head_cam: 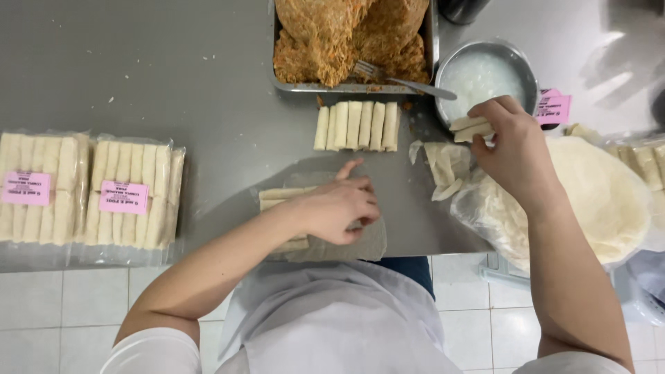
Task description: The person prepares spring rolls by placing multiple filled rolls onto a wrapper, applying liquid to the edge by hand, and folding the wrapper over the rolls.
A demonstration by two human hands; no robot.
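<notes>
My left hand (338, 206) lies flat, fingers spread, on a grey board (367, 244) at the table's near edge, next to a couple of pale rolled pastry sticks (280, 195). My right hand (509, 138) pinches a small strip of pale wrapper (470, 129) beside the rim of a metal bowl (526, 69) holding white paste. A row of several finished rolls (358, 125) lies between the hands and a metal tray (433, 48) of orange-brown shredded filling with a fork (398, 77) in it.
Two clear bags of packed rolls with pink labels (128, 194) sit at the left on the grey steel table (173, 76). A stack of round wrappers (603, 201) in plastic lies at the right, with torn wrapper pieces (443, 166) and more bagged rolls (644, 163).
</notes>
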